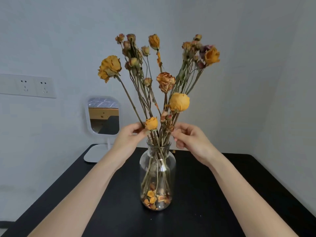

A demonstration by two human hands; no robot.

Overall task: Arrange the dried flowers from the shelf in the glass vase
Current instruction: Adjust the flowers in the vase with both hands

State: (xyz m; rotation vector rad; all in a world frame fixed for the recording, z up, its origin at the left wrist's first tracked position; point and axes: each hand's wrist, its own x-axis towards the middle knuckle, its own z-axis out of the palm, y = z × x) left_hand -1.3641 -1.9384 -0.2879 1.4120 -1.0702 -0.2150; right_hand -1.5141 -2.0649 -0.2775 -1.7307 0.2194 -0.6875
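Standing in the glass vase (145,165) on the black table (222,185), the dried roses (165,81) fan out; the left hand (131,135) pinches one long stem, the right hand (188,139) pinches stems just above the neck.

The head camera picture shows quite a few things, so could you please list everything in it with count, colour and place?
glass vase: one, clear, upright mid-table.
dried flowers: one bunch, yellow-orange and brownish, stems in the vase.
loose petals: several, orange, at the vase's bottom.
table: one, black, under the vase.
mirror: one, white-framed, on a stand at the table's back left.
wall sockets: two, white, left wall.
left hand: one, grip on a stem left of the vase mouth.
right hand: one, grip on stems right of the vase mouth.
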